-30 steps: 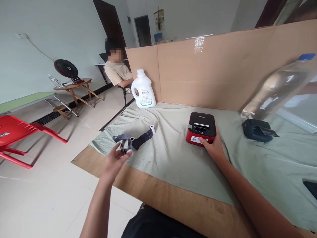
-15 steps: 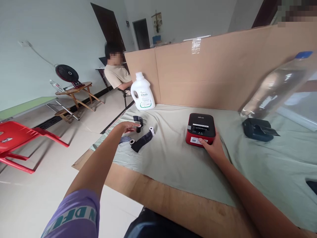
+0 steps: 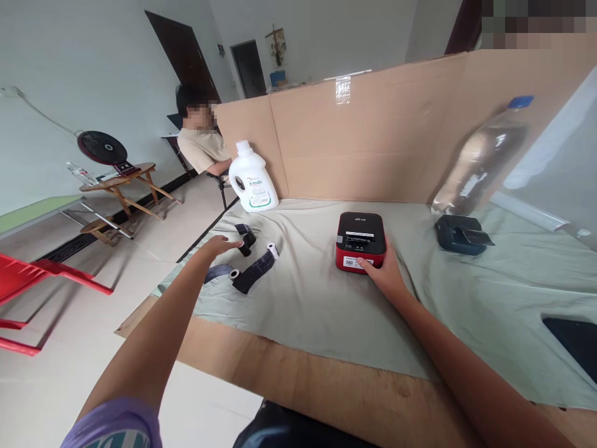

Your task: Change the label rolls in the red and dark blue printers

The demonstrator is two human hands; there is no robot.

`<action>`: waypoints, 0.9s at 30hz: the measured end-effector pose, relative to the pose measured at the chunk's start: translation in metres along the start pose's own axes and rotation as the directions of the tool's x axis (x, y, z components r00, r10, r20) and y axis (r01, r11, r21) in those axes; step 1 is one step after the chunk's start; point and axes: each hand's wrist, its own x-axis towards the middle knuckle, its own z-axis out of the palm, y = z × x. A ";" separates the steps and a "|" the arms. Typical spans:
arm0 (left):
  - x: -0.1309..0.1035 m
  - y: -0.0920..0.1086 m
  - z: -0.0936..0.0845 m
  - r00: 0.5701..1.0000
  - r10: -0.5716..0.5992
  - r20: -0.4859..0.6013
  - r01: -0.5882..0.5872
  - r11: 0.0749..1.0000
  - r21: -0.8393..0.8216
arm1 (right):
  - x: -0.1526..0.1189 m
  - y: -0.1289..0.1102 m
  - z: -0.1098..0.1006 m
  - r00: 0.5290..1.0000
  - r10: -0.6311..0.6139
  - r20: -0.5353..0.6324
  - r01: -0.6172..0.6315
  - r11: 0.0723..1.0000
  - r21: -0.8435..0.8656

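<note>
My left hand (image 3: 218, 247) is stretched out at the left of the cloth, its fingers closed on the end of a small black ribbon roll (image 3: 245, 247), which tilts. Close by, a second black ribbon (image 3: 254, 274) lies partly unrolled between two white-ended cores. A dark bluish strip (image 3: 218, 272) lies partly behind my left wrist. My right hand (image 3: 385, 270) grips the front right corner of a red and black label printer (image 3: 360, 239), which sits on the cloth. The thumb presses near the white label on its front; the other fingers are hidden behind its right side.
A white detergent jug (image 3: 253, 180) stands against the cardboard screen (image 3: 354, 143). To the right are a large clear bottle (image 3: 485, 162), a dark blue device (image 3: 461, 235) and a black flat object (image 3: 571, 342). Beyond the screen's left end sits a person (image 3: 200, 143). A red chair (image 3: 51, 274) stands at left.
The view has shifted, moving most things left in the picture. The small black roll, upright before, now leans with my left hand at it. My right hand stays on the printer.
</note>
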 end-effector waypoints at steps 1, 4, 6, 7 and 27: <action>-0.008 0.008 0.007 0.993 0.076 -0.090 -0.076 0.997 -0.002 | 0.000 0.002 0.000 1.000 0.002 -0.005 -0.002 1.000 -0.007; -0.041 0.045 0.051 0.951 0.277 -0.139 -0.290 0.954 -0.078 | -0.001 0.005 0.001 1.000 0.000 -0.003 0.000 1.000 -0.018; -0.067 0.076 0.094 0.935 0.351 0.051 -0.336 0.924 -0.184 | -0.001 0.006 0.000 1.000 0.009 0.001 -0.009 1.000 -0.028; -0.079 0.090 0.116 0.917 0.371 0.148 -0.331 0.913 -0.237 | -0.001 0.005 0.000 1.000 0.015 0.001 -0.015 0.999 -0.036; -0.109 0.122 0.223 0.680 0.339 0.650 0.343 0.637 -0.691 | 0.000 0.009 0.002 1.000 0.018 0.008 -0.018 1.000 0.000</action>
